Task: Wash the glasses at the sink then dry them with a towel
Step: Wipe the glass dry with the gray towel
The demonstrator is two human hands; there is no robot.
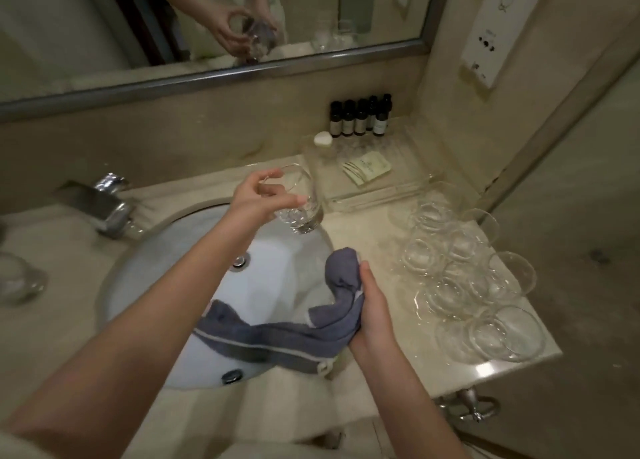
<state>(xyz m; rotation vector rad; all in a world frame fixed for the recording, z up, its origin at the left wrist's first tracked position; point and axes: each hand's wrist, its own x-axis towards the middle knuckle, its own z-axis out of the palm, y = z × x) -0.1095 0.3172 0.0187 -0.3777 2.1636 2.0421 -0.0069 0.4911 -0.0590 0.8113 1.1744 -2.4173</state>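
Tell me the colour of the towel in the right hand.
Blue-grey towel with a pale stripe, seen in the head view.

Two bare forearms enter from the lower part of the frame: one from the lower left, one from the lower centre-right. No sleeves cover either forearm up to the frame edge. The left hand and the right hand carry no gloves. No rings, watch or bracelet show on the visible sides of the hands and wrists. A pale, light-coloured garment edge appears in the extreme lower-left corner.
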